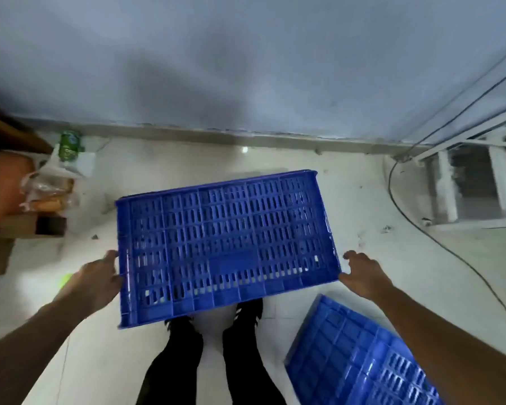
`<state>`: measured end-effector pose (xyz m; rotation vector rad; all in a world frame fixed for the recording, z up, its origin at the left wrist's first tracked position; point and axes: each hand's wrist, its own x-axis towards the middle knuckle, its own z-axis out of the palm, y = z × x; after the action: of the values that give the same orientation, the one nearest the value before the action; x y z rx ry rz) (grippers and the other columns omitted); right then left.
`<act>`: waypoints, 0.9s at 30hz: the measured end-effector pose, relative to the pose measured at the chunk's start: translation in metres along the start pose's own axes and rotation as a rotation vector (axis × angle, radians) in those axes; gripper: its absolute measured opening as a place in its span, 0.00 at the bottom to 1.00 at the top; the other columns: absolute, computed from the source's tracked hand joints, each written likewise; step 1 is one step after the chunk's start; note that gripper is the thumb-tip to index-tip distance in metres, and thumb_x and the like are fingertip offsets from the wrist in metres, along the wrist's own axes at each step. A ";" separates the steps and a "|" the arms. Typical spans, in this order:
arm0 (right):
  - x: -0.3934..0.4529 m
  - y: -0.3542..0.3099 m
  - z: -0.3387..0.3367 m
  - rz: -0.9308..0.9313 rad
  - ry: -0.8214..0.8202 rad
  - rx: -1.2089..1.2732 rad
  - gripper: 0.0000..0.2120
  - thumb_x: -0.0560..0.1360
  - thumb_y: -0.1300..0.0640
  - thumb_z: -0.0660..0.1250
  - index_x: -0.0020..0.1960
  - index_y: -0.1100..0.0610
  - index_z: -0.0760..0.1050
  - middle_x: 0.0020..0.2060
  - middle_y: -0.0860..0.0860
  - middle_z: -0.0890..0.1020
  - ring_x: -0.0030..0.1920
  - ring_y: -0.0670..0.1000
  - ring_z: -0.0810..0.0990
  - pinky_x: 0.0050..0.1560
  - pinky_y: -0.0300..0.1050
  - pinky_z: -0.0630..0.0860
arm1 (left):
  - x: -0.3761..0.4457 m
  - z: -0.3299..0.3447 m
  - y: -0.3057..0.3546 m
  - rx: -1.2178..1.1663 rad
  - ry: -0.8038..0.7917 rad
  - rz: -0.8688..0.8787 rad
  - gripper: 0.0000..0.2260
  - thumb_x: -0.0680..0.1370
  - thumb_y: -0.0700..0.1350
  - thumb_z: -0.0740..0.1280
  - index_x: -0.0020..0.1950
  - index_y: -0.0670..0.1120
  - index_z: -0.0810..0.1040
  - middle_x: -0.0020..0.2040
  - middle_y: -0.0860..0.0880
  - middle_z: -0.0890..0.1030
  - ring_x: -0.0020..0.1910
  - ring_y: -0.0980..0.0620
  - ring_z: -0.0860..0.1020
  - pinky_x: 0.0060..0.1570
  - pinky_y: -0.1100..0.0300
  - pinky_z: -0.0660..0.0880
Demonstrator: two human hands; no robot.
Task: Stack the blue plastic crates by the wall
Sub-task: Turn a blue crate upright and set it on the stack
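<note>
The blue crate (pixel 225 244) is held above the floor (pixel 362 229), short of the wall (pixel 246 68). The left hand (pixel 98 277) and right hand (pixel 362 273) clamp opposite ends. Recommended: keep it level, set it square against the wall's base. A second crate (pixel 360 358) lies at the floor's near right.

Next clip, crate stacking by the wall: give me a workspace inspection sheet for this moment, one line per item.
Surface: pale tiled floor, scuffed, small dark debris at right.
Job's things: held blue crate, tilted, above the feet; second blue crate on the floor at lower right.
Clutter: plastic bags and a green can at left, beside a brown box.
Grippers: left hand and right hand grip the held crate's short ends.
Cables: black cable snakes across the floor at right.
Surroundings: grey-blue wall; white metal frame at right.
</note>
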<state>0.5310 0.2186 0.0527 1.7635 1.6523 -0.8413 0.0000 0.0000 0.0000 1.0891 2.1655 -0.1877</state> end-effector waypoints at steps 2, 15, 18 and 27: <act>0.027 0.019 0.022 0.040 -0.049 -0.018 0.37 0.79 0.49 0.67 0.82 0.55 0.55 0.77 0.57 0.67 0.74 0.61 0.68 0.71 0.55 0.70 | 0.018 0.031 -0.038 -0.047 -0.039 0.009 0.27 0.69 0.39 0.67 0.68 0.49 0.71 0.41 0.49 0.80 0.37 0.45 0.78 0.40 0.49 0.78; 0.056 0.022 0.106 0.149 0.034 0.484 0.20 0.78 0.58 0.69 0.67 0.52 0.69 0.43 0.51 0.82 0.38 0.51 0.78 0.36 0.46 0.73 | -0.013 0.074 -0.024 -0.376 -0.068 -0.101 0.42 0.65 0.28 0.64 0.73 0.53 0.53 0.54 0.39 0.79 0.42 0.39 0.79 0.39 0.46 0.78; 0.055 0.009 0.076 0.149 0.104 0.478 0.12 0.79 0.61 0.66 0.61 0.55 0.72 0.45 0.54 0.81 0.41 0.57 0.77 0.40 0.51 0.71 | 0.004 0.030 -0.011 -0.606 -0.024 -0.219 0.32 0.66 0.39 0.67 0.64 0.62 0.63 0.47 0.39 0.81 0.40 0.38 0.80 0.38 0.45 0.79; 0.136 -0.075 -0.067 0.111 0.211 1.017 0.12 0.79 0.49 0.71 0.55 0.56 0.83 0.50 0.55 0.85 0.53 0.62 0.84 0.48 0.57 0.80 | 0.140 -0.106 0.025 -0.987 0.080 -0.135 0.18 0.72 0.63 0.69 0.61 0.74 0.74 0.58 0.58 0.83 0.56 0.52 0.80 0.51 0.48 0.75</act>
<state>0.4648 0.3620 -0.0085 2.6395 1.2818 -1.6716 -0.0933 0.1506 -0.0057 0.3747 1.9815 0.7985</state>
